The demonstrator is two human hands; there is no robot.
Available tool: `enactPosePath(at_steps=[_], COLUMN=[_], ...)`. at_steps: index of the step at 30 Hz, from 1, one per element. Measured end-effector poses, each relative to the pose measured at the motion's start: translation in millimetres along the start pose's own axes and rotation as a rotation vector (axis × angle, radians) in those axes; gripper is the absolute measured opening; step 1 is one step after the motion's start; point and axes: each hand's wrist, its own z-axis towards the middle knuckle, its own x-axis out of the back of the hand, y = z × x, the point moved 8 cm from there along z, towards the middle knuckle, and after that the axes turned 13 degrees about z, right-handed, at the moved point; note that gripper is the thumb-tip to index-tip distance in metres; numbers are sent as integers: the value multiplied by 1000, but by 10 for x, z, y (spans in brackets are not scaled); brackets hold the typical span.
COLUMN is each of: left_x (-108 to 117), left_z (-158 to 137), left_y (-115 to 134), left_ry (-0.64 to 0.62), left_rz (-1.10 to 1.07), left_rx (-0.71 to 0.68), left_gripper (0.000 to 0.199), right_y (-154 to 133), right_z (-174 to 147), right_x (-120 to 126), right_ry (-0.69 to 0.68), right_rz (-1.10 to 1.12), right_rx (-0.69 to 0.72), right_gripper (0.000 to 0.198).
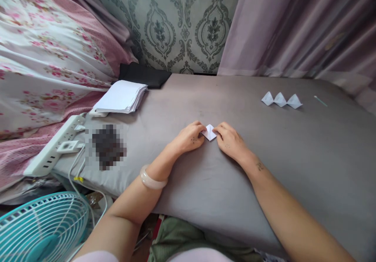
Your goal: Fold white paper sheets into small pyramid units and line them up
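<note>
White folded paper diamond (209,132), creased down the middle, pinched between both hands (191,137) (231,140).

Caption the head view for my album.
Left hand and right hand hold a white folded-paper diamond over grey cloth, three folded white papers farther right.

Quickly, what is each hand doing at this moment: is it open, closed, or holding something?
Left hand: closed, holding the left corner of the small folded paper.
Right hand: closed, holding its right corner.
</note>
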Motion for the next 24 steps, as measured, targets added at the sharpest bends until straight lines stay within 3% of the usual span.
enactPosePath(at_steps=[6, 11, 24], left_x=[38, 20, 20], left_z=[24, 28, 58], left_y=[-18, -19, -187], left_ry=[-41, -27, 57], left_rz=[-53, -32, 26], left_rx=[-79, -146, 163], left_gripper=[16, 22, 23], right_y=[-107, -91, 168], right_z=[-78, -64, 43], right_x=[39, 57, 104], right_ry=[-111, -116, 84], right_rz=[-82, -44, 109], right_rx=[27, 6, -99], right_gripper=[34, 28, 24])
